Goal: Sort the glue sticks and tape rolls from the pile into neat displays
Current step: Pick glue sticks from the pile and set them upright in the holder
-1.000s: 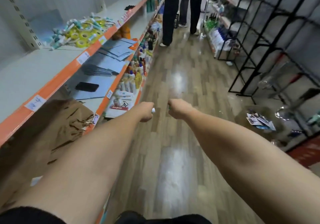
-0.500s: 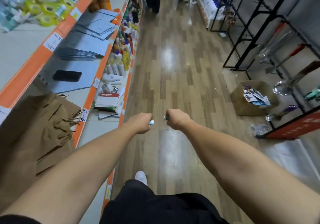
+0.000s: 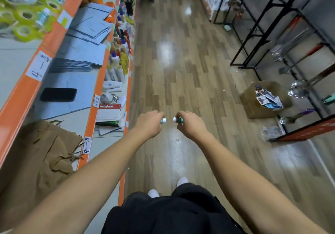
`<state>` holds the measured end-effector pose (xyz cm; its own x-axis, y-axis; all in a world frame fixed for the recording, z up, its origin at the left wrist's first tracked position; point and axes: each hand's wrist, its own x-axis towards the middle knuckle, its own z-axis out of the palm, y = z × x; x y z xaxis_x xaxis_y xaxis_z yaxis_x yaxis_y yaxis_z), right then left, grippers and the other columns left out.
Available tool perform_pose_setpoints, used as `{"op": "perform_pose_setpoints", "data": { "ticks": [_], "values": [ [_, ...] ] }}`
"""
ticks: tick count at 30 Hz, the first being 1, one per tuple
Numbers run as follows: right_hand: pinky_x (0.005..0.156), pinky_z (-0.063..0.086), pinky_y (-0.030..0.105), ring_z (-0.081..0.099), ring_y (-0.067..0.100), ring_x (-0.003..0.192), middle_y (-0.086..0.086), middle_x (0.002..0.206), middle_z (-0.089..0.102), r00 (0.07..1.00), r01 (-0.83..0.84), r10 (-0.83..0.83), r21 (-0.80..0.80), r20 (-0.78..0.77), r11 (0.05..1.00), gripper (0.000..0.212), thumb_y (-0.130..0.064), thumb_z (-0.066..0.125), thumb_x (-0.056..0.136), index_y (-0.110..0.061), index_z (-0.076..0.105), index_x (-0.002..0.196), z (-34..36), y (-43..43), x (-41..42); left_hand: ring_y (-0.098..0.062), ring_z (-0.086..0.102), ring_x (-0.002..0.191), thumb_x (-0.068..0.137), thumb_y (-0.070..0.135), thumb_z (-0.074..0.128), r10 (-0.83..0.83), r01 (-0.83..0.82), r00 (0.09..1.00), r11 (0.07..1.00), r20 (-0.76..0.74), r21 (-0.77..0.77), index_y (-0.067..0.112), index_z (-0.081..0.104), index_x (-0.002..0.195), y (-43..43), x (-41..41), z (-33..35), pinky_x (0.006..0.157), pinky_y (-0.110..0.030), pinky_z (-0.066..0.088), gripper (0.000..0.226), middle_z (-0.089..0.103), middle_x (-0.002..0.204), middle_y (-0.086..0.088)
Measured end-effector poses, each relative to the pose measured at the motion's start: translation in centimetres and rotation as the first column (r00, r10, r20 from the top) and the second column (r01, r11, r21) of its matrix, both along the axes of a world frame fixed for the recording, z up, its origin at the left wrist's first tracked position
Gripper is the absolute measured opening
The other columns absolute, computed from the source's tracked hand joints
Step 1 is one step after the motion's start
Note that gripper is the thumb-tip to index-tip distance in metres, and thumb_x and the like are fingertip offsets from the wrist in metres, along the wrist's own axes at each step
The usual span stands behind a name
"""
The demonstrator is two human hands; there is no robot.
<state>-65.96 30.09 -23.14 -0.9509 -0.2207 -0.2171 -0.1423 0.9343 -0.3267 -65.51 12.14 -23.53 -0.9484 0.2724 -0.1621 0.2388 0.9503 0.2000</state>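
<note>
Both arms are stretched out over the aisle floor. My left hand [image 3: 151, 122] grips a small glue stick [image 3: 163, 120], its white and green tip poking out to the right. My right hand [image 3: 188, 124] grips another glue stick [image 3: 178, 119], its white cap and green body pointing left. The two tips face each other with a small gap between them. A pile of yellow-green tape rolls and teal glue sticks [image 3: 23, 12] lies on the top shelf at the far upper left, partly cut off by the frame.
Orange-edged shelves [image 3: 31, 87] run along the left, holding a black phone [image 3: 58, 94], blue-grey sheets [image 3: 85, 34], brown paper [image 3: 36, 161] and bottles. Black metal racks [image 3: 272, 40] stand on the right. A brown box of packets [image 3: 264, 99] sits on the wooden floor. People stand far down the aisle.
The view has tilted down, so the shelves and pile slid up and left. My hands have moved slightly apart, and both glue stick tips show more clearly.
</note>
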Motion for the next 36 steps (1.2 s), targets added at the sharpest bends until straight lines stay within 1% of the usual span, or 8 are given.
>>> {"op": "perform_pose_setpoints", "data": {
  "ticks": [9,13,19,22,25,30,33,36],
  "values": [
    [0.083,0.048,0.039,0.059,0.026,0.102,0.0,0.111,0.064,0.999,-0.017,0.016,-0.009,-0.052,1.0,0.03,-0.016,0.058,0.087,-0.021,0.061,0.116,0.1,1.5,-10.5,-0.023,0.057,0.088,0.091,0.023,0.05,-0.039,0.042,0.993,0.999,-0.109,0.019,0.022,0.055,0.105,1.3,-9.8,1.2,0.066,-0.033,0.037,0.015,0.057,0.095,0.0],
    [0.081,0.049,0.039,0.059,0.026,0.102,0.001,0.11,0.064,0.997,-0.042,0.042,0.001,-0.058,0.999,0.029,-0.016,0.058,0.086,-0.022,0.061,0.114,0.6,2.2,-17.4,-0.024,0.056,0.095,0.092,0.022,0.049,0.015,-0.013,0.995,1.0,-0.095,0.022,0.022,0.056,0.112,2.1,-15.4,1.9,0.075,-0.036,0.043,0.021,0.058,0.101,-0.001],
    [0.076,0.049,0.038,0.059,0.026,0.098,0.001,0.104,0.063,0.995,-0.085,0.084,-0.005,-0.058,0.996,0.029,-0.016,0.057,0.085,-0.023,0.061,0.114,1.7,2.9,-26.4,-0.021,0.057,0.092,0.093,0.02,0.05,0.099,-0.093,0.99,0.994,-0.098,0.061,0.021,0.057,0.113,2.8,-23.0,3.2,0.069,-0.031,0.039,0.022,0.059,0.102,-0.001],
    [0.076,0.051,0.04,0.06,0.026,0.096,0.001,0.103,0.063,0.995,-0.087,0.086,-0.018,-0.048,0.996,0.029,-0.017,0.056,0.085,-0.023,0.061,0.113,1.9,2.5,-29.7,-0.021,0.057,0.09,0.093,0.021,0.051,0.132,-0.126,0.989,0.989,-0.074,0.08,0.02,0.057,0.113,2.8,-26.5,3.6,0.07,-0.033,0.042,0.021,0.059,0.1,0.0],
    [0.075,0.052,0.04,0.06,0.025,0.095,0.0,0.102,0.063,0.997,-0.076,0.075,-0.03,-0.027,0.997,0.028,-0.017,0.056,0.086,-0.024,0.061,0.113,1.7,2.2,-32.8,-0.024,0.057,0.091,0.092,0.021,0.05,0.146,-0.142,0.988,0.987,-0.045,0.076,0.02,0.057,0.112,2.4,-30.2,3.5,0.073,-0.036,0.046,0.021,0.059,0.1,-0.001],
    [0.075,0.051,0.038,0.059,0.024,0.1,0.0,0.107,0.064,0.996,-0.086,0.086,-0.024,0.0,0.996,0.03,-0.017,0.056,0.087,-0.024,0.06,0.115,1.3,0.9,-39.4,-0.024,0.057,0.088,0.092,0.021,0.051,0.142,-0.14,0.99,0.986,-0.013,0.093,0.021,0.057,0.111,1.0,-37.4,2.6,0.068,-0.034,0.042,0.02,0.058,0.098,-0.001],
    [0.076,0.051,0.037,0.059,0.024,0.1,0.001,0.107,0.063,0.996,-0.086,0.086,-0.025,-0.003,0.996,0.031,-0.017,0.056,0.086,-0.023,0.061,0.116,1.2,-0.5,-44.5,-0.025,0.057,0.094,0.091,0.02,0.051,0.147,-0.146,0.989,0.984,0.0,0.106,0.022,0.057,0.112,-0.4,-42.6,2.1,0.075,-0.038,0.047,0.022,0.059,0.101,-0.001],
    [0.076,0.05,0.036,0.059,0.025,0.103,0.0,0.109,0.064,0.998,-0.062,0.062,-0.023,-0.026,0.998,0.032,-0.018,0.057,0.086,-0.023,0.061,0.118,1.4,-2.4,-50.4,-0.026,0.058,0.097,0.092,0.02,0.05,0.112,-0.11,0.994,0.988,-0.008,0.106,0.022,0.057,0.113,-2.3,-48.4,2.2,0.077,-0.038,0.047,0.023,0.06,0.104,-0.002]
  ]
}}
